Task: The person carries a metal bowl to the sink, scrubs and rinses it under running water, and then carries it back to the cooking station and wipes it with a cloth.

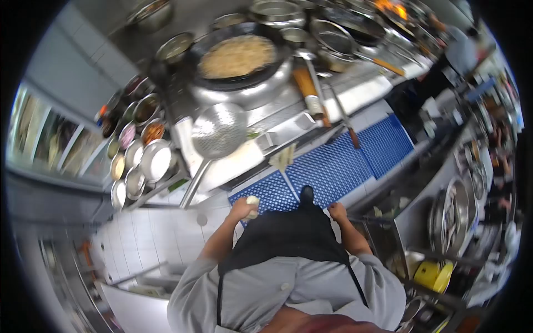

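Observation:
My left hand (241, 210) is closed around a small crumpled off-white cloth (252, 207), held low beside the black apron (283, 236). My right hand (337, 211) hangs at the other side with its fingers curled in, and nothing shows in it. Ahead of me a large black wok (236, 83) holds bubbling, pale yellowish contents (237, 57). A perforated metal strainer (219, 130) rests on the counter edge, its long handle reaching out not far from my left hand. Neither hand touches the wok or the strainer.
Bowls of ingredients (155, 161) cluster at the left. A wooden-handled brush (305, 86) and ladles lie right of the wok. Blue perforated mats (327, 172) cover the floor. At the upper right another person (458, 53) stands near an open flame (392, 9). A steel basin (452, 216) stands at right.

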The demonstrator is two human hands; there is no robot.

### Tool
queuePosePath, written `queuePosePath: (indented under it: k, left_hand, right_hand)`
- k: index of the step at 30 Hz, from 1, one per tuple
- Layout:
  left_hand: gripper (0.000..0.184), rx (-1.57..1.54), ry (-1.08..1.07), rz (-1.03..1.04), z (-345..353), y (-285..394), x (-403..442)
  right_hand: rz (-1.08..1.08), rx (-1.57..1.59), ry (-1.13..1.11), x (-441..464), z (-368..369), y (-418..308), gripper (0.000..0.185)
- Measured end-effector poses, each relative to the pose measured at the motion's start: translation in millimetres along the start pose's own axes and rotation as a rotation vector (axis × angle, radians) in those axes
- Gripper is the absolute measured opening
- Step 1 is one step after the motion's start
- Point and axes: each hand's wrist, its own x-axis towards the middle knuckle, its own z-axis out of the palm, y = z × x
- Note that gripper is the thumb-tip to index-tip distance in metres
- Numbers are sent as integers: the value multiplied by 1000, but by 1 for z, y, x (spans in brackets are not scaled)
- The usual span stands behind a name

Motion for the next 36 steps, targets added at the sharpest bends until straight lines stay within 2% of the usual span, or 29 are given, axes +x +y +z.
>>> queuePosePath:
  k: [2, 5, 6, 9, 10, 13, 15, 18, 20, 23, 27, 30, 31, 32, 33, 34, 36]
  left_hand:
    - [43, -64, -52, -10, 5, -8, 14]
    - [38, -288, -135, -77, 5, 17, 15]
    - [36, -423, -221, -79, -3, 46, 1]
    - [38, -649, -304, -9, -13, 102, -9]
    - [45, -701, -354, 26, -19, 122, -11]
    - [49, -839, -334, 164, -36, 191, -24]
    - [60, -846, -293, 259, -43, 219, -14]
    - [66, -492, -13, 454, -47, 252, 13]
    - [70, -135, 241, 496, -51, 275, 28]
    - [69, 212, 531, 471, -47, 311, 42]
    - [65, 740, 663, 446, -27, 300, 83]
    - [65, 665, 629, 409, -24, 312, 86]
    - [65, 649, 637, 411, -25, 317, 88]
    - [66, 631, 646, 409, -27, 322, 88]
    - [66, 610, 652, 400, -26, 322, 85]
    - [67, 612, 656, 382, -23, 321, 85]
    - [68, 613, 678, 340, -23, 318, 85]
  right_hand:
    - [69, 64, -45, -19, -23, -14, 33]
    - [127, 152, -71, -32, -28, -18, 29]
    - [139, 175, -70, -33, -29, -18, 27]
    - [248, 538, -134, -25, -27, -9, 22]
    - [342, 733, -103, -21, -33, -11, 17]
    - [484, 1111, 47, 5, -70, -20, 14]
    - [439, 1294, 124, 33, -101, -15, 16]
    - [336, 1572, 202, 74, -159, -17, 20]
    - [288, 1697, 246, 96, -209, -33, 22]
    - [139, 1795, 241, 144, -272, -42, 26]
    - [-41, 1908, 247, 202, -369, -65, 31]
    - [-157, 1950, 228, 247, -450, -91, 40]
    - [-187, 1968, 186, 295, -469, -82, 56]
    - [-250, 1917, 240, 298, -493, -94, 70]
    - [-259, 1881, 388, 304, -512, -111, 77]
    - [-322, 1914, 283, 330, -528, -108, 90]
    - [-367, 1917, 261, 316, -554, -134, 70]
